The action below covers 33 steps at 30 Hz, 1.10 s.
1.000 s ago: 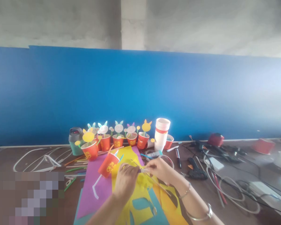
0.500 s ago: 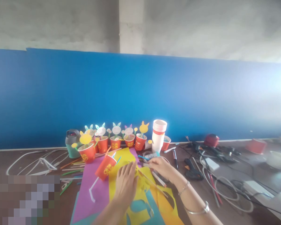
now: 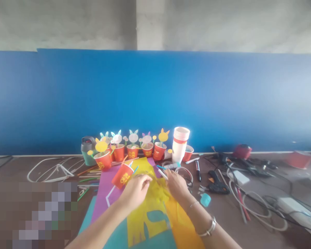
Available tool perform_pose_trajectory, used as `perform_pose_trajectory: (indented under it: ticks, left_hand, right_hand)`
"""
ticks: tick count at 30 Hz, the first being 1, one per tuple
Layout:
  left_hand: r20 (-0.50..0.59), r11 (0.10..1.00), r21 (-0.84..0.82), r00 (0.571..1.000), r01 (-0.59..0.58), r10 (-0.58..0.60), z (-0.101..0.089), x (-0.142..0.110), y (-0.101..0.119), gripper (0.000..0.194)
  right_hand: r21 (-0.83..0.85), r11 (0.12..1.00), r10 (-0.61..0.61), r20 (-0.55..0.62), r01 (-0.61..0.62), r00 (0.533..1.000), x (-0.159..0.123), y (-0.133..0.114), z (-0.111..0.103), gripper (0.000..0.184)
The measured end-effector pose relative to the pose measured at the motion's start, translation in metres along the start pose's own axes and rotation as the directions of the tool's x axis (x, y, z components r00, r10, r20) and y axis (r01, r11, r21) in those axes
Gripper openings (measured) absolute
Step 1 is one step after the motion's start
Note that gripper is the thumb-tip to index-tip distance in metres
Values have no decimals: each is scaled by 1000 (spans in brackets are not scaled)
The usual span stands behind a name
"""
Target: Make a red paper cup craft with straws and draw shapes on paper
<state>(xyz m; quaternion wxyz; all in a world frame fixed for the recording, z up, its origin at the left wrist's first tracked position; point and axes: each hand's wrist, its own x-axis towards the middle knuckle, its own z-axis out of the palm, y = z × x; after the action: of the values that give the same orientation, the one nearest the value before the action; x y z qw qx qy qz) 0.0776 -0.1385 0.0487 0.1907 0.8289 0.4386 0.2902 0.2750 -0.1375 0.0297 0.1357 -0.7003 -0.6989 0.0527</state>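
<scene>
My left hand (image 3: pixel 137 189) is curled above a sheet of yellow paper (image 3: pixel 150 205). Its fingers bend inward, and whatever they hold, if anything, is hidden. Across from it, my right hand (image 3: pixel 175 183) is closed, its fingertips at one end of a slim white marker (image 3: pixel 162 174). A blue straw (image 3: pixel 160 167) lies just beyond those fingertips. Left of my left hand, a red paper cup (image 3: pixel 122 175) lies tilted on purple paper (image 3: pixel 105 188), with straws poking out of it. Cut shapes and openings show in the yellow sheet, over teal paper (image 3: pixel 116 230).
Several red cups with paper animal heads (image 3: pixel 131 151) line the back, beside stacked white cups (image 3: pixel 180 148) and a bottle (image 3: pixel 88 154). To the right lie a black marker (image 3: pixel 198 171), a glue gun (image 3: pixel 217 183), a turquoise case (image 3: pixel 205 199) and tangled cables (image 3: pixel 256 204).
Both hands were together at a small marker, then parted. The left hand flattened on the paper and has now curled. The right hand has closed at a white marker. The view shifted slightly.
</scene>
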Motion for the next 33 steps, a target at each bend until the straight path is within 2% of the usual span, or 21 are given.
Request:
perform_pose_trajectory:
  ticks: [2,3,6,9,14,18,21,24,26,28,31,33]
  left_hand:
    - [80,1000,-14,997,14,-13,-1,-8,-2,23]
    - [80,1000,-11,997,10,-9,-1,-11,-4,22]
    - [-66,998,54,997,-30,34,1,-9,-9,22]
    - [-195,989,142,978,-49,77,3,3,-13,28]
    - [-229,957,252,952,-144,203,5,22,-12,32]
    - [-283,948,287,933,-138,221,-1,27,-11,32]
    - [-198,940,300,954,-160,226,-9,19,-8,30]
    - [-5,931,320,982,-177,188,-12,-2,-1,27]
    - [144,905,362,973,-224,183,-8,-22,5,26]
    - [241,858,438,955,-268,176,-2,-42,8,22]
    - [325,787,522,930,-329,173,9,-64,8,19]
    - [308,781,533,935,-325,179,14,-71,4,19]
  right_hand:
    - [-2,1000,13,6,-13,1000,1,0,0,28]
    - [1,1000,12,8,-12,1000,2,0,0,27]
    - [13,1000,-8,16,8,1000,2,0,0,24]
    - [39,998,-45,32,44,998,2,0,1,22]
    - [73,994,-81,40,78,996,3,2,0,19]
    - [51,996,-77,17,76,997,1,4,-1,20]
    - [16,998,-58,-8,58,998,0,5,0,23]
    - [-11,999,-45,-22,45,999,0,6,2,27]
    - [-28,999,-36,-29,35,999,1,6,4,31]
    - [-48,998,-29,-34,27,999,1,5,5,35]
    - [-78,997,-27,-34,24,999,0,4,5,33]
    - [-93,995,-29,-29,27,999,0,3,6,29]
